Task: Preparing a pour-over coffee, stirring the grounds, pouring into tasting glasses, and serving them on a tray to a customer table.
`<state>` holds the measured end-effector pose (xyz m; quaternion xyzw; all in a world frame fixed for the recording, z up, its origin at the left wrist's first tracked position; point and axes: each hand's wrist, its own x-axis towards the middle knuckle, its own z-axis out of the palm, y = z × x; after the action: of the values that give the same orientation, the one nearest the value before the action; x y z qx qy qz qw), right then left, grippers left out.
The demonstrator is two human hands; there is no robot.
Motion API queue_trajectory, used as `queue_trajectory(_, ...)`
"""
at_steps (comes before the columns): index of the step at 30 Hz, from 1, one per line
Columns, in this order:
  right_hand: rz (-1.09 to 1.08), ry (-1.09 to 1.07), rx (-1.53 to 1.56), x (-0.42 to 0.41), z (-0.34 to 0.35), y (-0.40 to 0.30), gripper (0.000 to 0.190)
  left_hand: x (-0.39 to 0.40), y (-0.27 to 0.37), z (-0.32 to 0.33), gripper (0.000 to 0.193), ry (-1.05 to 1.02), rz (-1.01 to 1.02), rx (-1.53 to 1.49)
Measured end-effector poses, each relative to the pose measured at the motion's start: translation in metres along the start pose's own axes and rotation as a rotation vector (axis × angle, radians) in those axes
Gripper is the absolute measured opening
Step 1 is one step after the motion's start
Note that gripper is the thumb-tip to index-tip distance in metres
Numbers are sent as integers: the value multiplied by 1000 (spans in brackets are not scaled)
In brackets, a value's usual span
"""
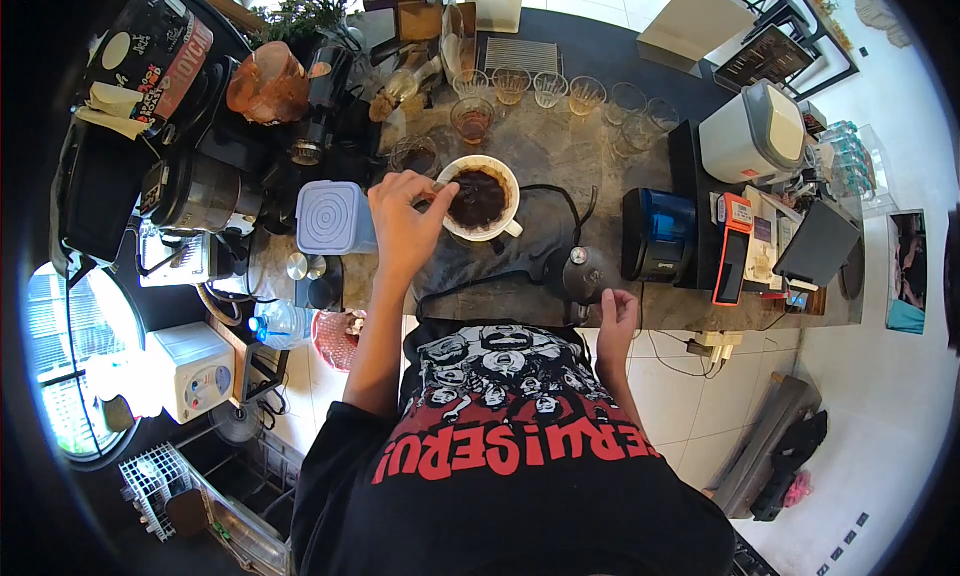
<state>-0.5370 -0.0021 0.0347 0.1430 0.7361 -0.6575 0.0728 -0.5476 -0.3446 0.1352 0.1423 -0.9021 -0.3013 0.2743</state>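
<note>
My left hand (409,216) is at the left rim of a white dripper or cup (506,231) with a handle, its thumb and fingertips close together. Whether they pinch something thin is unclear. Dark wet coffee grounds (478,198) lie inside the white vessel. To the right, near the counter's front edge, stands a dark kettle (559,276) with a small dial thermometer (578,255). My right hand (619,313) is at the kettle's right side, fingers bent; its grip cannot be made out. A glass with brown liquid (472,122) stands beyond the white vessel.
Several glasses (550,89) line the counter's far side. A blue-lidded container (328,217) and a coffee grinder (199,189) are at left. At right are a receipt printer (660,234), an orange payment terminal (729,249) and a white bin (750,133). A black cord crosses the counter.
</note>
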Motion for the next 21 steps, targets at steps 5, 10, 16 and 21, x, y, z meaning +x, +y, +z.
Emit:
queue_trajectory(5,180,-110,132,-15,13,6,40,5,2,0,20,-95,45,-78)
queue_trajectory(10,114,-172,197,-16,20,23,55,6,-3,5,21,-37,61,-126)
queue_trajectory(16,-90,4,161,-22,28,19,43,10,-16,-3,21,-75,55,-219)
queue_trajectory(21,-158,3,145,-22,6,11,42,14,-32,-18,17,-173,8,-351)
